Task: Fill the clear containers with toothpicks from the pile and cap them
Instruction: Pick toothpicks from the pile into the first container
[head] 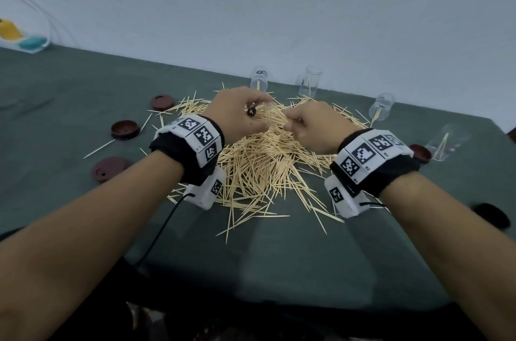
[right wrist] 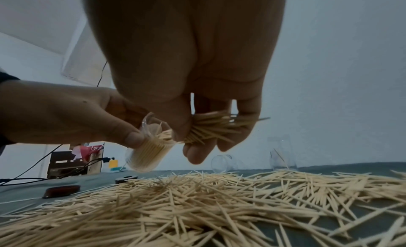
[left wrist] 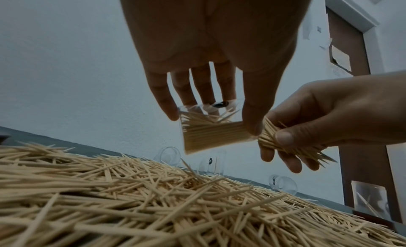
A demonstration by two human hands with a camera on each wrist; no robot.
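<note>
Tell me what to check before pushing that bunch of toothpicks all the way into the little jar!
1. Left hand holds the jar firmly: ok, fingers and thumb grip its sides.
2. Right hand grips the bunch: ok.
3. Bunch lined up with the jar's mouth: ok, its ends are already inside.
4. Room left in the jar: cannot tell, it looks rather full.
5. Spills land on the pile: ok, the jar is above it.
6. Lid within reach: ok, lying on the table.
</note>
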